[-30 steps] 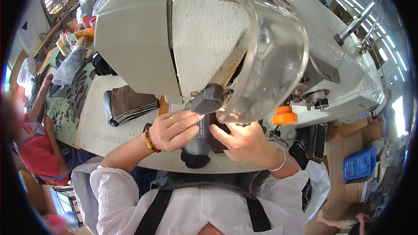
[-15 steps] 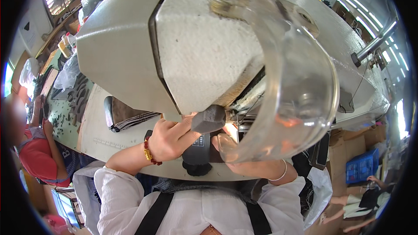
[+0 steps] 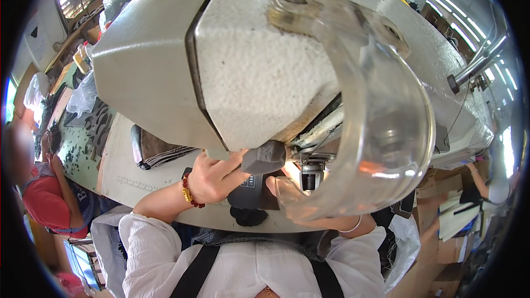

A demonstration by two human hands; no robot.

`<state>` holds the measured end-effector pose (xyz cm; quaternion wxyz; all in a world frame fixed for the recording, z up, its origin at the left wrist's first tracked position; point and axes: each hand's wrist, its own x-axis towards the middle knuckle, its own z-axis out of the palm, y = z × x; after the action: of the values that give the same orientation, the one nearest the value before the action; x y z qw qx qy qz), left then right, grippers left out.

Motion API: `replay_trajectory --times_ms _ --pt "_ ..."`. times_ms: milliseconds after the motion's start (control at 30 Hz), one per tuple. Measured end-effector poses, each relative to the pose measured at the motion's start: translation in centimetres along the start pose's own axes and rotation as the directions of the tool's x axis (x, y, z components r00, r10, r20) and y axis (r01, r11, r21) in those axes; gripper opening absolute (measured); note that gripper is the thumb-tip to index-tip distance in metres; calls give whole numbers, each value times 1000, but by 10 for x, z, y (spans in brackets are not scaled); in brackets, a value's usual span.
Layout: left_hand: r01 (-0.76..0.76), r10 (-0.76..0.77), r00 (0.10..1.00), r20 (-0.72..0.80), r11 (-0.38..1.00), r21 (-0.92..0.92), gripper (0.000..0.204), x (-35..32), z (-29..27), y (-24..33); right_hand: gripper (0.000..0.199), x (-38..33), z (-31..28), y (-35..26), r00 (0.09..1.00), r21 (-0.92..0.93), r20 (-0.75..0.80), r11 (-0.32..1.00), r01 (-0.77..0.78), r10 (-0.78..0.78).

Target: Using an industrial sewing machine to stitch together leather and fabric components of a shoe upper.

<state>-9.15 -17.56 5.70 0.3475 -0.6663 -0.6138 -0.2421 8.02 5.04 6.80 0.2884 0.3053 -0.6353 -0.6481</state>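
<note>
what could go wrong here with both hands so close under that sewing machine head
The left hand presses the dark fabric piece right beside the presser foot, so fingers could slip toward the needle area. The right hand shows only through the curved clear guard, which distorts the view, so its placement may be misjudged. The machine head hides most of the stitching spot, so the fabric could feed crooked unnoticed.

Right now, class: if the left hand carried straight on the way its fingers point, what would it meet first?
Most likely the dark fabric piece under the sewing machine head. The left hand points right, toward the needle area, and already seems to touch that piece, though depth is hard to judge here.
</note>
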Motion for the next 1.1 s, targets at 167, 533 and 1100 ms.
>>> replay_trajectory --times_ms 167,533,1100 --pt "42 -45 998 -55 998 -52 25 1 5 -2 88 4 4 8 1000 -141 26 990 -6 10" --pt "41 -39 998 -43 999 32 34 1 6 -3 65 9 2 43 999 268 -27 963 -37 46" --pt "124 -142 986 -84 973 -192 23 13 4 -8 83 13 7 10 984 625 95 760 -175 148"
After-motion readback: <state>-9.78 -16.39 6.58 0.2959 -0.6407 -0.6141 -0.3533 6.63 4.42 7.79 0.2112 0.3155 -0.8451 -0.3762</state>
